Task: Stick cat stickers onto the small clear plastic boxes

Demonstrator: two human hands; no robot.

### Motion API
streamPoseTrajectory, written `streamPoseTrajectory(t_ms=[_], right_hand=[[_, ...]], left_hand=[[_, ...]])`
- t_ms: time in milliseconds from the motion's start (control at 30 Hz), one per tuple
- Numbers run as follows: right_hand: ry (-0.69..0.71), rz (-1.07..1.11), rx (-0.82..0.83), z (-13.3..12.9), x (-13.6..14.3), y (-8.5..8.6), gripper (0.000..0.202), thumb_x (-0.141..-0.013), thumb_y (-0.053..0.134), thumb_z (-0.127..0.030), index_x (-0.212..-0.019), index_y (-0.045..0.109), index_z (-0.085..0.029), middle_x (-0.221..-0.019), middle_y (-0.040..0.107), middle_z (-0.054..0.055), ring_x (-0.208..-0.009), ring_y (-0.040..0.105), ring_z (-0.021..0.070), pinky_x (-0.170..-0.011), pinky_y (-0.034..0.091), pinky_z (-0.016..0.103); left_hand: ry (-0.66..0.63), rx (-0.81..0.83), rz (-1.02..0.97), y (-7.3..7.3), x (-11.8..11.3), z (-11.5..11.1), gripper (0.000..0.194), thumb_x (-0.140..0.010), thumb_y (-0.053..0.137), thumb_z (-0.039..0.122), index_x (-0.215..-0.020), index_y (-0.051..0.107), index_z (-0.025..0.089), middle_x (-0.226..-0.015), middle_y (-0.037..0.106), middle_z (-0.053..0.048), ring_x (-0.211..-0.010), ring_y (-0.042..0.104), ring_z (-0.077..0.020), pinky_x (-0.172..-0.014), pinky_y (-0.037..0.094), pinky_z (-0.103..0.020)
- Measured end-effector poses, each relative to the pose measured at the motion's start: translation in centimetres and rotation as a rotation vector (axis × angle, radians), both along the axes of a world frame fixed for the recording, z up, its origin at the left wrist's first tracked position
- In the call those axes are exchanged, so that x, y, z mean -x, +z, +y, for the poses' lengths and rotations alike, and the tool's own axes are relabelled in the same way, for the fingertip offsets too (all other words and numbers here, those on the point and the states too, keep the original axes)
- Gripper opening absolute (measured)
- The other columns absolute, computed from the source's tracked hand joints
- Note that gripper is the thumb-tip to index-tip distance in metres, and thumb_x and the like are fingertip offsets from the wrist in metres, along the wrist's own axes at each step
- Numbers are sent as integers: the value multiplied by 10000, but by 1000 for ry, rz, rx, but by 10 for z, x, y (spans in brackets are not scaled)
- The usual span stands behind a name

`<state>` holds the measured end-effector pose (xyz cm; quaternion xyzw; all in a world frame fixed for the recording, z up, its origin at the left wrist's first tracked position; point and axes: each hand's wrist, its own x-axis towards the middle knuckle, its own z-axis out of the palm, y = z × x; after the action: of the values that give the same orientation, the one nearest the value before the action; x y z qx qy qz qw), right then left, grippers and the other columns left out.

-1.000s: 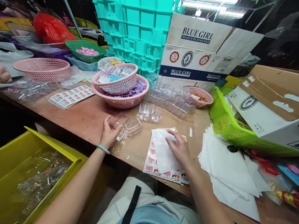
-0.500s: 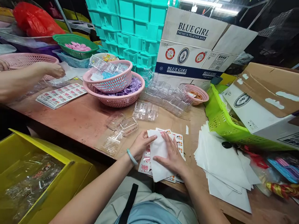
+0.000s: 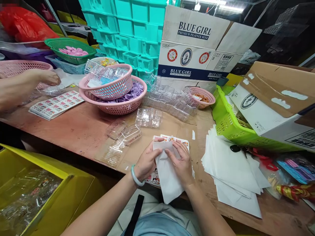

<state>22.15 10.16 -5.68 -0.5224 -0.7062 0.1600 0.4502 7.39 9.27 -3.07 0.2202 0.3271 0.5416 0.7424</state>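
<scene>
A white sheet of thin paper (image 3: 169, 183) is held in both my hands above the table's front edge. My left hand (image 3: 147, 157) grips its left upper edge, thumb on top and fingers behind. On the right, my right hand (image 3: 181, 162) pinches the upper part, its thumb near the other thumb. Beneath lie sheets of cat-printed stickers (image 3: 154, 178), mostly covered by the paper and my hands. Clear plastic boxes (image 3: 131, 134) lie just beyond my left hand. A stack of white sheets (image 3: 228, 167) spreads out to the right.
Pink baskets (image 3: 120, 106) with purple pieces stand at the back left, beside another sticker stack (image 3: 55, 105). Another person's hand (image 3: 46, 77) works at the far left. A green basket (image 3: 226, 121) holds a carton (image 3: 273, 105). A yellow bin (image 3: 81, 186) stands lower left.
The paper has moved slightly toward me. My right hand has gone from lying flat on it to pinching its upper part, and both thumbs have come closer together.
</scene>
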Motion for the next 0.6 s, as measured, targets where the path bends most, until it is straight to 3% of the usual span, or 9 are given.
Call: streamPoseTrajectory(t_ms=[133,333,400,467,533,600], right_hand=[[-2,97,49,-2,-3,0,228,-889,573,-371,-1035,692,-242,-1054,702,73,-1027,626,243,-1012,417,491],[-122,539,338,6,-19,6,286,-871,567,-429,-932,728,-201,-985,736,66,-943,672,243,-871,524,409],[-232,658,291,12,-31,9,307,-853,585,-430,-910,723,-162,-955,741,80,-933,679,249,-875,527,416],[-366,699,153,16,-43,13,326,-857,580,-418,-934,714,-131,-955,741,100,-938,682,256,-898,518,440],[-458,572,-13,15,-50,19,312,-876,562,-385,-991,707,-135,-1016,730,114,-985,671,264,-944,491,468],[-412,268,-144,8,-48,24,252,-884,561,-328,-1028,709,-183,-1091,713,96,-1053,648,265,-1019,429,493]], left_hand=[[-33,-11,-19,-2,0,-1,494,-726,701,206,-1194,543,200,-1080,672,-60,-920,631,-180,-847,465,-293],[-71,-21,12,-10,-1,3,524,-735,688,241,-1230,523,192,-1154,656,-86,-939,641,-211,-839,486,-319],[-51,-20,82,-15,2,6,549,-751,660,260,-1266,485,189,-1191,635,-103,-984,634,-241,-863,491,-362],[67,-61,291,-17,5,7,577,-772,634,268,-1312,439,204,-1260,591,-112,-1116,581,-270,-948,458,-411],[283,-198,608,-14,6,4,581,-789,628,270,-1333,428,234,-1408,467,-101,-1311,418,-279,-1083,340,-437],[405,-387,844,-5,0,-5,488,-805,628,279,-1277,505,255,-1510,335,-63,-1414,251,-263,-1162,201,-421]])
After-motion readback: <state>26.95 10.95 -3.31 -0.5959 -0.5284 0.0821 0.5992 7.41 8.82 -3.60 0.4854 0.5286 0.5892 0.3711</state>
